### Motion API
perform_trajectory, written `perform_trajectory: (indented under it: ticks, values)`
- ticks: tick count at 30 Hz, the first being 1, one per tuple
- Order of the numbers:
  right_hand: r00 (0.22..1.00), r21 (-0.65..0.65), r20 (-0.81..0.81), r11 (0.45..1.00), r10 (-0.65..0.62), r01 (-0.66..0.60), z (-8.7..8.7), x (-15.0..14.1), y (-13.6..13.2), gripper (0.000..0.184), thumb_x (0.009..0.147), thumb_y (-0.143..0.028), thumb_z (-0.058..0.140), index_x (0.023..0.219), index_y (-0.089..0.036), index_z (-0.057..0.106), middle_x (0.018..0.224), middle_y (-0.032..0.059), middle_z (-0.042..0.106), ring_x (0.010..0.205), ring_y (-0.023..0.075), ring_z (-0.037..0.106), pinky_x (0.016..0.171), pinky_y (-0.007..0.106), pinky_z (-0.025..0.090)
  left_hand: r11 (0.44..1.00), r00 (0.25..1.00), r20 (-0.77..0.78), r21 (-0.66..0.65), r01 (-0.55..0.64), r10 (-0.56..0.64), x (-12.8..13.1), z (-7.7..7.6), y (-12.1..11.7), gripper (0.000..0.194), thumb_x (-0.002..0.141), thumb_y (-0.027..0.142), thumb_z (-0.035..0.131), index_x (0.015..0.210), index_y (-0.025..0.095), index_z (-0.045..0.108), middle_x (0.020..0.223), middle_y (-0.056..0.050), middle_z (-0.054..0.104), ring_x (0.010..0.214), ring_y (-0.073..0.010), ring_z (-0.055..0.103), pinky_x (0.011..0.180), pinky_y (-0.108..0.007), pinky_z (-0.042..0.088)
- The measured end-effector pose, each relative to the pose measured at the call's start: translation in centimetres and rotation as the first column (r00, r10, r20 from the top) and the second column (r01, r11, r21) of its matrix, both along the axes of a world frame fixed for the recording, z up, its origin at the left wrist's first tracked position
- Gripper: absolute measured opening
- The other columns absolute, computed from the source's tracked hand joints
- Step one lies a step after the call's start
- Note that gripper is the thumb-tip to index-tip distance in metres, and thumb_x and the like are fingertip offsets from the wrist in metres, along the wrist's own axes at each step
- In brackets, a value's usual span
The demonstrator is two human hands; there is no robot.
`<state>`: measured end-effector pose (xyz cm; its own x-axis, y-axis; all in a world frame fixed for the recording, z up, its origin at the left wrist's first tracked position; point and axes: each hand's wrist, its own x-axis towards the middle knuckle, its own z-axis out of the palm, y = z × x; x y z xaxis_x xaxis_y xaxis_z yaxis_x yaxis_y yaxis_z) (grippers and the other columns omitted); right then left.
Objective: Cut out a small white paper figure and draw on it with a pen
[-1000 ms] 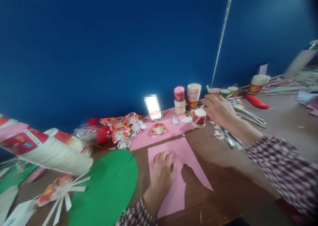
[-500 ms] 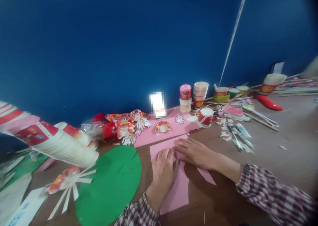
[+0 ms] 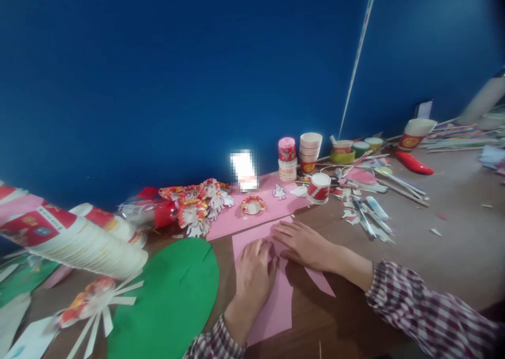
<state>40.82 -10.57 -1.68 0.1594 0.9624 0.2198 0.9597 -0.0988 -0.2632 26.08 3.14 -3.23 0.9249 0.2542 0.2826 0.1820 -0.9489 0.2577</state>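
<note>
A cut sheet of pink paper lies flat on a brown table beneath a person's two hands, the left hand resting on it with fingers slightly curled and the right hand reaching across its upper part, fingers extended and close together. Just left of the sheet sits a large green paper shape, with a fringed cutout beside it. Beyond the hands, a pink strip carries a beaded-looking ring and a small white figure. A red-and-white cup stands to their right, near scattered pens and paper scraps. Stacked paper cups lean at far left, before a blue wall.
</note>
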Motion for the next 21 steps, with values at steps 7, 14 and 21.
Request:
perform_trajectory:
  ticks: [7,14,21]
  values:
    - [0.908,0.561,0.023,0.757,-0.419,0.335,2.3,5.3,-1.8,0.031,0.089,-0.022,0.050,0.119,-0.018,0.056,0.121,0.0105,0.059,0.117,0.0245,0.050,0.101,0.043,0.040,1.000,1.000,-0.012,-0.029,0.010,-0.010,-0.2,0.8,-0.4,0.023,0.086,0.024,0.055,0.108,0.021,0.059,0.112,-0.006,0.061,0.105,-0.0242,0.054,0.094,-0.043,0.044]
    - [0.683,0.600,-0.121,0.494,-0.721,0.629,0.5,8.8,-3.1,0.049,0.081,-0.032,0.057,0.127,-0.015,0.049,0.129,0.0164,0.050,0.120,0.0334,0.045,0.099,0.052,0.039,0.997,0.999,-0.032,-0.071,-0.007,0.004,-0.2,1.0,-0.4,0.027,0.088,0.030,0.052,0.112,0.019,0.059,0.117,-0.008,0.059,0.110,-0.0257,0.053,0.096,-0.045,0.042]
    - [0.716,0.511,-0.198,0.553,-0.669,0.658,-1.6,9.6,-2.9,0.057,0.081,-0.029,0.052,0.134,-0.012,0.041,0.131,0.0195,0.046,0.119,0.0326,0.047,0.096,0.048,0.044,0.998,1.000,-0.029,-0.063,-0.009,0.007,-0.2,1.0,-0.4,0.030,0.088,0.030,0.051,0.114,0.019,0.059,0.118,-0.008,0.060,0.111,-0.0250,0.053,0.096,-0.045,0.043]
